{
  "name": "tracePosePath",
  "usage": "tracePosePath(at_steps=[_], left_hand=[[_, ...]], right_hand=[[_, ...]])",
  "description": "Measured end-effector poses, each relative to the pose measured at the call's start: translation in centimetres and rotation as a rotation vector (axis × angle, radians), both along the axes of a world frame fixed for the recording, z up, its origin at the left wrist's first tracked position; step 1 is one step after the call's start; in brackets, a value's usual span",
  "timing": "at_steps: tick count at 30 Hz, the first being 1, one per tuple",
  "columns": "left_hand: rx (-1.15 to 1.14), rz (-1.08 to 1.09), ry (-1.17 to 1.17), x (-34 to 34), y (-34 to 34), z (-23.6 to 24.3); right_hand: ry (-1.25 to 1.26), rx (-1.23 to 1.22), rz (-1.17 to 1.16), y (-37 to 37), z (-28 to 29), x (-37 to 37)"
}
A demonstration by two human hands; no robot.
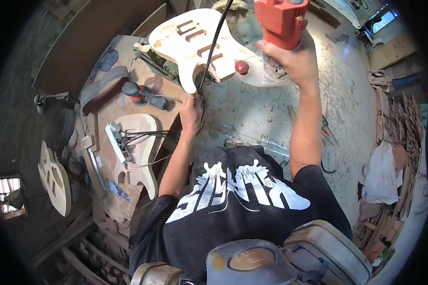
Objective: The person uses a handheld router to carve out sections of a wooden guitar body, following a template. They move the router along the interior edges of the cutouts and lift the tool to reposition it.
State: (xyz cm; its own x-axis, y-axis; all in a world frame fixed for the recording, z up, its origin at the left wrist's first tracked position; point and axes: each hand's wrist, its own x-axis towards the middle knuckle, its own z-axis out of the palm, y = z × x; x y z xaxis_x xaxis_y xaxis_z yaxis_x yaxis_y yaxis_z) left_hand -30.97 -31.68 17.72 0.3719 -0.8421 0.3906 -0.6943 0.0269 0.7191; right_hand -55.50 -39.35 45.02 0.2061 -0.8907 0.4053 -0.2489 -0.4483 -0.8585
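My right hand (297, 61) grips a red hand-held router (281, 23) and holds it up at the right. The router has a clear base plate (276, 73) with a round red knob (241, 67). Left of it, a pale wooden electric guitar body (195, 35) with routed slots lies over a green vise (169, 69) at the bench's edge. My left hand (191, 114) is closed at the tip of the body's near horn; its fingers are partly hidden. A black cable (215, 45) passes over the body and down beside that hand.
On the wooden bench (169, 111) are an orange-and-black sander (137, 92), a second guitar body (145, 123) and a white power strip (118, 142) with plugged cords. Another body (54, 180) is at far left. Wood offcuts (402, 109) pile up right; dust covers the tiled floor (252, 114).
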Motion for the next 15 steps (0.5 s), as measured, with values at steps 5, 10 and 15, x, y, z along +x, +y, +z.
tracePosePath(at_steps=[5, 10, 15], left_hand=[[-0.052, -0.119, 0.033, 1.1, 2.0, 0.6], [-0.201, 0.066, 0.247, 4.0, 4.2, 3.7], [0.003, 0.329, -0.165, 7.4, -2.3, 11.7]], right_hand=[[-0.075, -0.118, 0.07, -1.9, -2.3, -0.3], [-0.233, 0.005, 0.116, -2.1, -2.8, 1.7], [-0.276, -0.063, 0.132, -3.7, -5.2, 5.4]])
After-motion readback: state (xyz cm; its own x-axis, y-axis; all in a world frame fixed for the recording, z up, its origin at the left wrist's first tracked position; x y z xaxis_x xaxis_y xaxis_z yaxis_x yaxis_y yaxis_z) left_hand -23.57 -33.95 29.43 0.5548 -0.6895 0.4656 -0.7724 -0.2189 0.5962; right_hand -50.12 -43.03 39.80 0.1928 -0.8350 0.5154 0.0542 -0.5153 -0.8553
